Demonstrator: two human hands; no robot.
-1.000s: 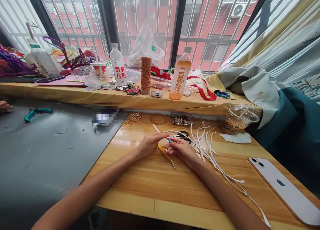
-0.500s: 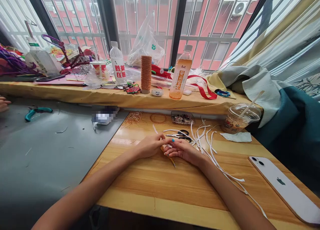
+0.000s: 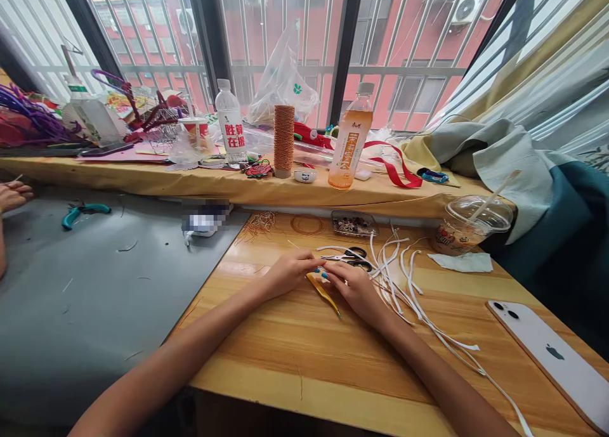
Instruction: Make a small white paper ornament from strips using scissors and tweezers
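Head view: at far left another person's hand [image 3: 14, 195] rests by teal pliers [image 3: 85, 213] on a grey mat [image 3: 114, 297]. Above the wooden surface [image 3: 266, 354], a thin white cord [image 3: 294, 244] pokes out past the left hand [image 3: 292, 271], whose fingers pinch closed on it. Yellow tweezers [image 3: 326, 295] lie just below. The right hand [image 3: 352, 283] meets the left, fingers curled close; whether they grip the cord too, I cannot tell. Black-handled scissors [image 3: 346, 257] lie just behind, loose white strips [image 3: 386, 273] beside, a phone [image 3: 547, 354] farther right.

The left hand [image 3: 291, 273] partly hides a thin strip [image 3: 294, 244].
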